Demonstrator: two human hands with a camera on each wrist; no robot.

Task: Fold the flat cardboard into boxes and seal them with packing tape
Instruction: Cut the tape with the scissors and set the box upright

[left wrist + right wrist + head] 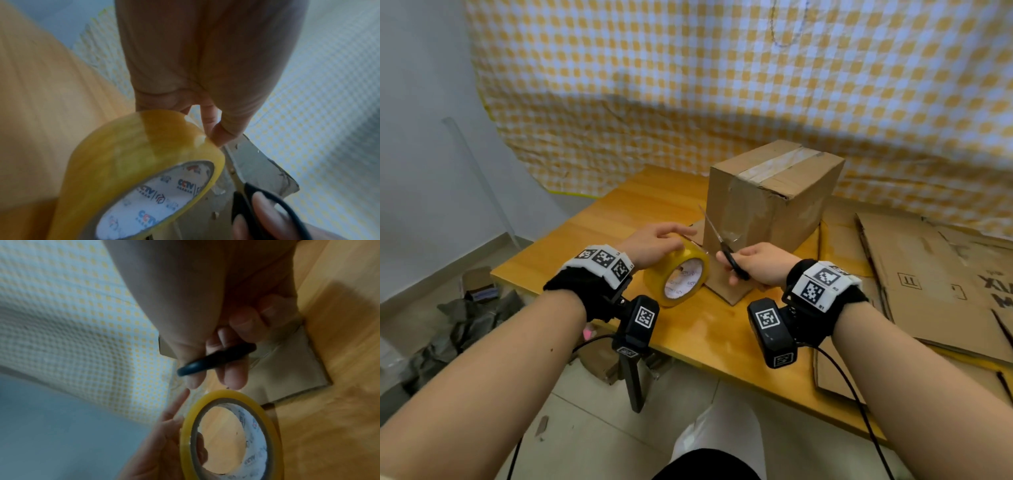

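Observation:
A brown cardboard box (774, 192) stands upright on the wooden table, with tape along its top seam and glossy tape on its near side. My left hand (657, 240) grips a yellow packing tape roll (681, 274) just left of the box, fingers over the top (205, 65) and thumb inside the core. A clear strip runs from the roll (144, 170) to the box. My right hand (750, 262) holds black-handled scissors (722, 240) with the blades pointing up along that strip. The handle (216, 360) sits round my fingers, above the roll (226, 431).
Flat cardboard sheets (935, 284) are stacked on the right of the table (599, 233). A cardboard flap (729, 287) lies under the box's near corner. A checked yellow cloth (688, 85) hangs behind. Dark bags and small boxes (465, 308) lie on the floor at left.

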